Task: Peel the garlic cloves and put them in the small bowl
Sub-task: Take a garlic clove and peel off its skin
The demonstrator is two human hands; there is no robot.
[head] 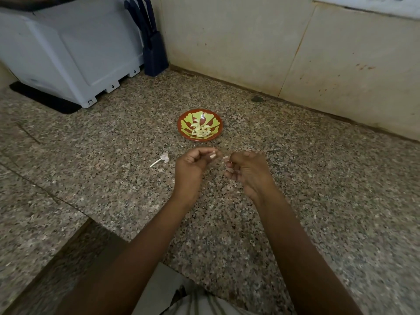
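Garlic clove (213, 155) pinched in left hand (193, 164) grip; right hand (247, 171) grip pinches skin scraps (225, 158). Check clove is bare, then drop it in small bowl (180, 130) at 12 o'clock.

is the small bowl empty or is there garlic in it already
Not empty: the small bowl holds a little pile of pale peeled garlic cloves at its bottom, well below the rim.

Cloves (201, 130) in bowl (181, 123), hands (193, 162) before it, stem (160, 160) left
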